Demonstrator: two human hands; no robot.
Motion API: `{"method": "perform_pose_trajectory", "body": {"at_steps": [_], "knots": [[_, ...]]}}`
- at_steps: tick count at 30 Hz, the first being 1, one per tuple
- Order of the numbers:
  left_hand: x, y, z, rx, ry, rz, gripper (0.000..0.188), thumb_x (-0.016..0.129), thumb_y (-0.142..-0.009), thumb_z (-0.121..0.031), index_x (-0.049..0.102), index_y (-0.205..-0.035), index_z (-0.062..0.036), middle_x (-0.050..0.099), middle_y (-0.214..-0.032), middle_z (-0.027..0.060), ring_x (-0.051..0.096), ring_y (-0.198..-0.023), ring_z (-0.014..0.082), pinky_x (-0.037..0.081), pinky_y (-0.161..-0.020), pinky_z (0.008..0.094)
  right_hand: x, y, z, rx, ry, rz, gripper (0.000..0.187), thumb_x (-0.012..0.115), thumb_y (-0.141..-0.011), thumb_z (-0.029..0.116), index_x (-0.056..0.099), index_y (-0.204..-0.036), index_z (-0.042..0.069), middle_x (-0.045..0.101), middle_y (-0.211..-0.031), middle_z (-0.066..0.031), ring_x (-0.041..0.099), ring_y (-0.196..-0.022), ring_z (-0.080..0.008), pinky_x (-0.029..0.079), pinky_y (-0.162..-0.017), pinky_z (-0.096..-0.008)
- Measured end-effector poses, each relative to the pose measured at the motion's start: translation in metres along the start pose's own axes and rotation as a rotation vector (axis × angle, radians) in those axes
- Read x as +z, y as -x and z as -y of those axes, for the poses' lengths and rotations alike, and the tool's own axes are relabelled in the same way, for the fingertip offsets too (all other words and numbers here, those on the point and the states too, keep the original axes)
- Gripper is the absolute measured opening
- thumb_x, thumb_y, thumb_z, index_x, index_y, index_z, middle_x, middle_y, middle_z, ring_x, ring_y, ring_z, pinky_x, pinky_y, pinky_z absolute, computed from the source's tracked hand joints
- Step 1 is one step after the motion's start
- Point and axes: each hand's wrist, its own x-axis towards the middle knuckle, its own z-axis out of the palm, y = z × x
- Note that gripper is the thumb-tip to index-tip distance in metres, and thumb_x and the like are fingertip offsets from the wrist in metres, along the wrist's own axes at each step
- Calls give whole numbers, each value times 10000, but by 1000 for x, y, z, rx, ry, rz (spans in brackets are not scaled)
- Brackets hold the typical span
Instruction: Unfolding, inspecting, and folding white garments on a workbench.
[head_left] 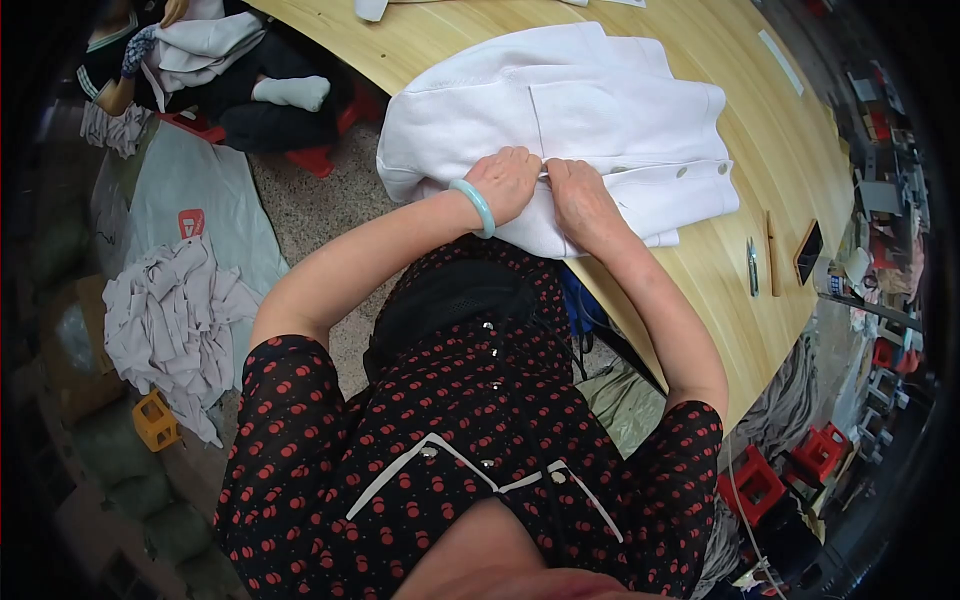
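Note:
A white buttoned garment [580, 110] lies spread on the wooden table [740, 260]. My left hand [508, 182], with a pale green bangle on its wrist, and my right hand [580, 195] meet at the garment's near edge. Both pinch the white fabric there, fingers closed on it, knuckles almost touching. Two buttons show along the garment's right hem. A chest pocket faces up in the middle of the cloth.
On the table to the right lie small snips [751, 265], a thin wooden stick [771, 252] and a dark phone [809, 251]. A heap of grey cloth [170, 320] sits on the floor left. Another person [250, 90] sits at the upper left. Red stools [750, 485] stand lower right.

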Motion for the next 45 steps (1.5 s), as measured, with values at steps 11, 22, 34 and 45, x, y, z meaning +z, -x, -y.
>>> {"method": "perform_pose_trajectory", "body": {"at_steps": [11, 22, 34, 45], "knots": [[-12, -8, -3, -22, 140, 72, 165, 477, -852, -162, 501, -857, 1, 556, -840, 192, 557, -839, 360, 456, -738, 439, 0, 7, -1, -13, 79, -39, 67, 481, -777, 45, 496, -826, 2, 564, -769, -170, 554, -763, -324, 439, -715, -418], [-15, 3, -17, 76, 44, -179, 196, 583, -801, -154, 550, -950, -32, 536, -821, 153, 541, -774, 343, 446, -682, 431, 7, 16, -12, 62, -232, -281, 115, 514, -739, 22, 560, -844, 14, 590, -768, -189, 566, -757, -374, 447, -703, -460], [-9, -36, 26, 227, -45, -122, 222, 577, -791, -106, 533, -999, -43, 509, -835, 128, 543, -817, 291, 469, -708, 392, -114, 267, -271, 954, 735, -448, 489, 615, -811, 184, 473, -1246, 9, 539, -1166, -252, 519, -1068, -407, 426, -910, -462], [-22, -50, -4, 240, -128, -217, 270, 575, -738, -62, 549, -1005, -35, 515, -855, 121, 535, -820, 288, 458, -718, 377, -111, 271, -241, 963, 311, -592, 333, 577, -871, 191, 552, -1157, 23, 602, -951, -155, 584, -853, -285, 465, -758, -399]]}}
